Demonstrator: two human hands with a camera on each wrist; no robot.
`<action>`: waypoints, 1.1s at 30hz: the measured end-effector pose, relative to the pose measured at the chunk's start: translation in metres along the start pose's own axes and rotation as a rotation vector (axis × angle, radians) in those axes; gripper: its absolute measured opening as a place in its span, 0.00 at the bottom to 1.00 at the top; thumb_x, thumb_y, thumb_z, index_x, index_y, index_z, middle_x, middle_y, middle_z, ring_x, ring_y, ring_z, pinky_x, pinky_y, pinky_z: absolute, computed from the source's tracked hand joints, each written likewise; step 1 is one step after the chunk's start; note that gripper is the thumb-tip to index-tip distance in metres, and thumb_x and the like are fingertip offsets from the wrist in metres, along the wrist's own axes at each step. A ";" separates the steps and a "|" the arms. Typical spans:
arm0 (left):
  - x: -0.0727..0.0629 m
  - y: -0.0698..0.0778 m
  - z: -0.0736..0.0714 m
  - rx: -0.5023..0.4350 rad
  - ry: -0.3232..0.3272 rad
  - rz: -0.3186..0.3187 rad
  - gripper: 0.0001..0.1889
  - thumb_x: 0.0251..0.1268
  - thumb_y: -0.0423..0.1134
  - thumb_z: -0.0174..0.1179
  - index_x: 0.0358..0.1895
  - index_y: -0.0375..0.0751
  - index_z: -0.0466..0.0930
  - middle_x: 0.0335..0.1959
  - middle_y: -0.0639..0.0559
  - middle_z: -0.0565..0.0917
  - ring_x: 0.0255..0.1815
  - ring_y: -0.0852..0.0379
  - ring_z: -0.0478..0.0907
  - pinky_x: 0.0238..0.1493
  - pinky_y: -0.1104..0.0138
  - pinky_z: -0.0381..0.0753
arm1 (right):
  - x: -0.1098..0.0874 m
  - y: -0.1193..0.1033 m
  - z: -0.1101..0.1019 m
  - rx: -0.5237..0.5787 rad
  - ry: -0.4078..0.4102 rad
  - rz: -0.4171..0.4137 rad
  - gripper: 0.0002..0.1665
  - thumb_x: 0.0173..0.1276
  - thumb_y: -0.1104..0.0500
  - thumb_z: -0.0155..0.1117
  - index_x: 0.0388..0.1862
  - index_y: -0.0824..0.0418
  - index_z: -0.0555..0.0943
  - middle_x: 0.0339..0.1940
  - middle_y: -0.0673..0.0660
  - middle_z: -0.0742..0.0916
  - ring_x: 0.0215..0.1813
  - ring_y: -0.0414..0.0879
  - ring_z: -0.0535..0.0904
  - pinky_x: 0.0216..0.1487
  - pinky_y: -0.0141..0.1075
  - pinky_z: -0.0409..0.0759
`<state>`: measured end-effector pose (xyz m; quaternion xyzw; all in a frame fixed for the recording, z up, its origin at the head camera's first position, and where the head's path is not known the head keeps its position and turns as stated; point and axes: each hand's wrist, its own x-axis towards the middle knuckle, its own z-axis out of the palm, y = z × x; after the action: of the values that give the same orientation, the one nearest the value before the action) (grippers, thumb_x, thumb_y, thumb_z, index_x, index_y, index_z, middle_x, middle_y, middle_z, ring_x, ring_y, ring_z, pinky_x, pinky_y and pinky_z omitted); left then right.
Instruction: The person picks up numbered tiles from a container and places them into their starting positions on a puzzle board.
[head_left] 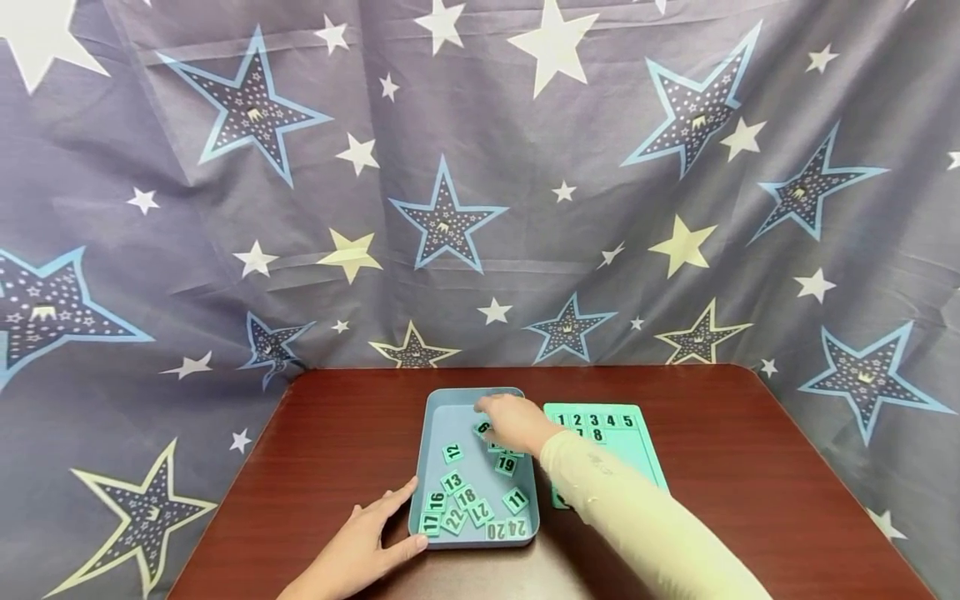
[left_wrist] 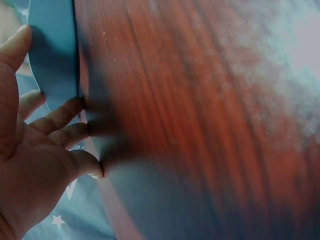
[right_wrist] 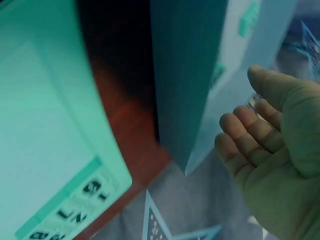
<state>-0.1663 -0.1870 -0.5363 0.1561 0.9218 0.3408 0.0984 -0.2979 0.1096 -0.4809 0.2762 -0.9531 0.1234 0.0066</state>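
Observation:
A shallow blue-grey tray (head_left: 480, 400) holds several loose green number tiles. My left hand (head_left: 367, 537) rests against the tray's left side, with its thumb at the near corner and its fingers spread along the outer wall. Over the far right part of the tray is my right hand (head_left: 517, 423), its fingers loosely bent in the right wrist view and no tile showing between them. Under and beside it lie a tile marked 6 or 9 (head_left: 483, 427) and tile 19 (head_left: 506, 464); other tiles there are partly hidden by the hand.
Right of the tray lies a green number board (head_left: 637, 450) with 1 to 5 in its top row and 7 and 8 below; my right sleeve (head_left: 630, 508) crosses it. Tile 12 (head_left: 452, 452) lies apart; several tiles cluster at the tray's near end. A star-patterned curtain (head_left: 495, 275) hangs behind the table.

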 end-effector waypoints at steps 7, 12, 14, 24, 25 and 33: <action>0.001 0.000 0.001 -0.005 -0.011 0.009 0.47 0.68 0.68 0.67 0.85 0.55 0.64 0.82 0.48 0.71 0.82 0.28 0.65 0.70 0.16 0.50 | 0.013 -0.006 0.020 -0.056 -0.097 0.055 0.31 0.73 0.53 0.75 0.72 0.58 0.81 0.63 0.56 0.90 0.60 0.52 0.88 0.60 0.47 0.88; 0.000 0.000 0.001 -0.006 -0.010 0.003 0.46 0.67 0.68 0.68 0.85 0.56 0.64 0.82 0.48 0.72 0.82 0.28 0.65 0.70 0.16 0.50 | 0.013 -0.003 0.024 -0.015 -0.144 0.043 0.33 0.74 0.53 0.74 0.75 0.58 0.79 0.68 0.57 0.87 0.68 0.54 0.85 0.66 0.46 0.85; -0.001 -0.001 0.001 -0.006 -0.008 0.000 0.46 0.67 0.69 0.68 0.85 0.57 0.64 0.82 0.47 0.71 0.82 0.28 0.65 0.70 0.16 0.50 | 0.012 -0.003 0.025 0.003 -0.147 0.023 0.32 0.74 0.54 0.75 0.74 0.59 0.79 0.68 0.57 0.87 0.68 0.54 0.85 0.68 0.46 0.85; -0.002 -0.001 0.001 -0.007 0.004 -0.007 0.47 0.67 0.68 0.68 0.85 0.57 0.64 0.82 0.48 0.72 0.82 0.28 0.66 0.71 0.17 0.50 | 0.006 -0.016 0.031 -0.150 -0.068 -0.014 0.27 0.72 0.48 0.76 0.66 0.55 0.85 0.57 0.54 0.92 0.53 0.49 0.90 0.52 0.44 0.90; -0.002 -0.001 0.001 -0.006 0.004 -0.005 0.47 0.67 0.68 0.68 0.85 0.56 0.64 0.82 0.47 0.72 0.82 0.28 0.66 0.71 0.16 0.51 | 0.006 -0.016 0.032 -0.157 -0.065 -0.011 0.28 0.72 0.47 0.76 0.67 0.55 0.85 0.59 0.54 0.91 0.55 0.49 0.90 0.54 0.45 0.89; 0.000 0.000 0.001 -0.005 0.004 0.003 0.46 0.67 0.68 0.68 0.84 0.55 0.65 0.82 0.47 0.72 0.81 0.27 0.66 0.70 0.16 0.51 | 0.010 -0.021 0.037 -0.168 -0.032 -0.013 0.25 0.73 0.50 0.74 0.66 0.55 0.84 0.59 0.54 0.91 0.59 0.49 0.89 0.56 0.42 0.89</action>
<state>-0.1659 -0.1864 -0.5372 0.1564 0.9209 0.3437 0.0964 -0.2936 0.0783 -0.5114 0.2826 -0.9583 0.0385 0.0154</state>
